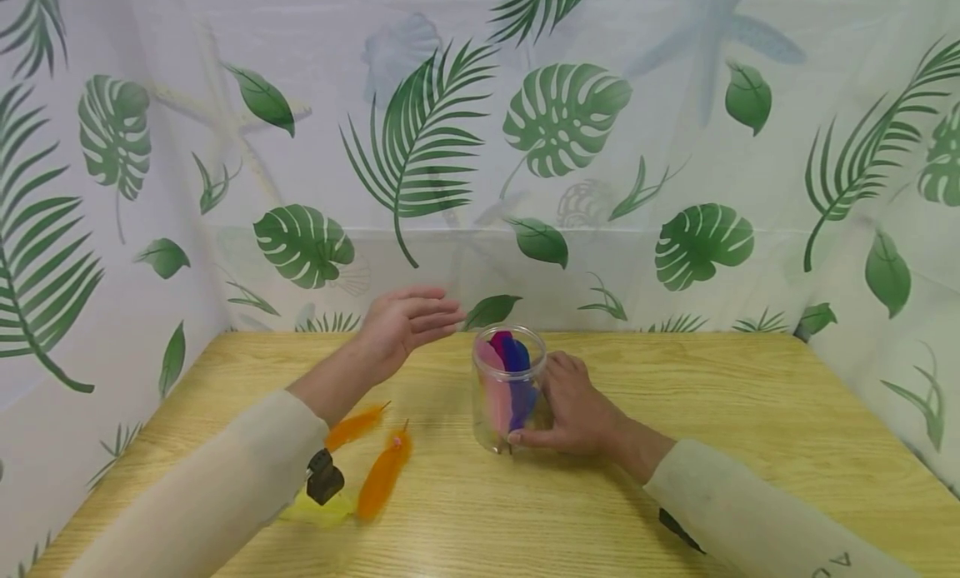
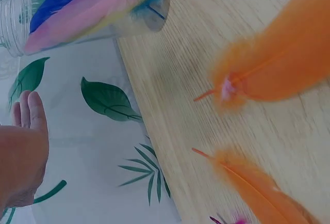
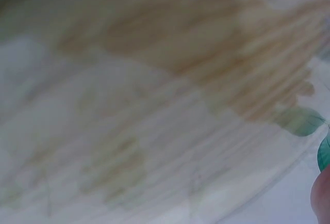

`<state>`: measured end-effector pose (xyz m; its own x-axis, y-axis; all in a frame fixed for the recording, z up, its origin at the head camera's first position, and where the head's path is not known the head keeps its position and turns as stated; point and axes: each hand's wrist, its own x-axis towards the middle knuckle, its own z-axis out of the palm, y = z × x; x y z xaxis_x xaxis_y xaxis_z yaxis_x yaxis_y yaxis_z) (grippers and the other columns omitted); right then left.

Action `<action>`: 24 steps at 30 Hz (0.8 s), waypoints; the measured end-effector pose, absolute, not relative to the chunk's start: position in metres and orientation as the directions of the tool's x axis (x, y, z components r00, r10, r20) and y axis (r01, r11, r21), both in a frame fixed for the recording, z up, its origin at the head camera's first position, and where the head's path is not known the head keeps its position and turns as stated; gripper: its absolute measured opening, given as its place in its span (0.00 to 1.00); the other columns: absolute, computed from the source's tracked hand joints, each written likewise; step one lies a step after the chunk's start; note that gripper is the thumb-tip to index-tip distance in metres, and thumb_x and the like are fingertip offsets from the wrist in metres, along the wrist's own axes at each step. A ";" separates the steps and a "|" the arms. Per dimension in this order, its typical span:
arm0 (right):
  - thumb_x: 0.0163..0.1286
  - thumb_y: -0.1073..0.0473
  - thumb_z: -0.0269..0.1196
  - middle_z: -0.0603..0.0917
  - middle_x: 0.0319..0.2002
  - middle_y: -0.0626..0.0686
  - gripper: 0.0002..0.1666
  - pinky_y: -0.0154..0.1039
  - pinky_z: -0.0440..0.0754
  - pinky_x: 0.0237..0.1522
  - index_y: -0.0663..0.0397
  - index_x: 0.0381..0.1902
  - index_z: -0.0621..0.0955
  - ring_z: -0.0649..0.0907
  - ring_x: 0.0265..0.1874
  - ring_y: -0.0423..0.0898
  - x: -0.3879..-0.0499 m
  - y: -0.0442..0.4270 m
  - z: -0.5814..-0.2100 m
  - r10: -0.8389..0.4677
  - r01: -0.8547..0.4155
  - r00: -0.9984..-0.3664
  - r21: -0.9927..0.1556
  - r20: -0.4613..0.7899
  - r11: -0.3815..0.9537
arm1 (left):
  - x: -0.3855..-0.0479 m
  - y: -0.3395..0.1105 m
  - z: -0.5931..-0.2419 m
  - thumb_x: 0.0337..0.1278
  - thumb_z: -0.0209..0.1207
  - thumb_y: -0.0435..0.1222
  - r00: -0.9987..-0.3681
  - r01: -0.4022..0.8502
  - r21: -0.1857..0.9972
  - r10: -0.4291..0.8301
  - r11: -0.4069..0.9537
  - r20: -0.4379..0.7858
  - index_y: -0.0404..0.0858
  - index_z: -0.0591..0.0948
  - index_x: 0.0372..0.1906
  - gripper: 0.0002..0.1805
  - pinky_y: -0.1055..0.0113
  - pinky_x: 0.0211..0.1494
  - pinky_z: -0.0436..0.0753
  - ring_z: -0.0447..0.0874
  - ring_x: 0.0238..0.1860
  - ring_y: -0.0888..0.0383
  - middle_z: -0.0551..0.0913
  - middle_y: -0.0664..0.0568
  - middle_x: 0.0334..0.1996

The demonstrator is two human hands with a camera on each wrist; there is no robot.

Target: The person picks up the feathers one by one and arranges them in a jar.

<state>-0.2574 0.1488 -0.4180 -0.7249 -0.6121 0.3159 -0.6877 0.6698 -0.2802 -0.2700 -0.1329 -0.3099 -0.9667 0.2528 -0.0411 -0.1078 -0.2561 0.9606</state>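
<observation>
Gripping a clear jar (image 1: 482, 420) by its right side, the right hand (image 1: 581, 407) is placed with the thumb in front. The left hand (image 1: 401, 328) is held just left of it, fingers extended and empty. Pink, blue and magenta feathers (image 1: 517, 391) are contained in the upright jar on the table (image 1: 480, 520). Two orange feathers (image 1: 384, 482) are laid near left, beside something yellow (image 1: 326, 510), perhaps another feather, partly covered by the left sleeve (image 1: 225, 486).

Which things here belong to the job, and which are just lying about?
Job, seemingly: clear jar, gripped by right hand; pink and blue feathers inside it; probably loose orange feathers and yellow feather.
Background: wooden table; leaf-print backdrop.
</observation>
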 end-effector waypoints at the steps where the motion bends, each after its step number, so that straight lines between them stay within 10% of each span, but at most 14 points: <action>1: 0.53 0.24 0.66 0.74 0.65 0.52 0.59 0.59 0.55 0.70 0.52 0.73 0.64 0.67 0.66 0.51 -0.257 0.149 -0.418 -0.611 -0.687 -0.725 -0.276 0.318 0.672 | -0.270 -0.135 -0.310 0.74 0.49 0.30 -0.968 -0.109 0.961 0.246 -0.254 -0.045 0.27 0.66 0.70 0.24 0.57 0.60 0.81 0.86 0.55 0.49 0.80 0.36 0.60; 24: 0.54 0.25 0.66 0.72 0.65 0.52 0.59 0.59 0.54 0.72 0.52 0.73 0.63 0.66 0.67 0.51 -0.256 0.149 -0.418 -0.603 -0.671 -0.742 -0.303 0.294 0.677 | -0.262 -0.167 -0.347 0.75 0.45 0.32 -0.960 -0.216 0.970 0.208 -0.111 -0.190 0.24 0.64 0.69 0.24 0.55 0.58 0.82 0.85 0.56 0.45 0.81 0.37 0.57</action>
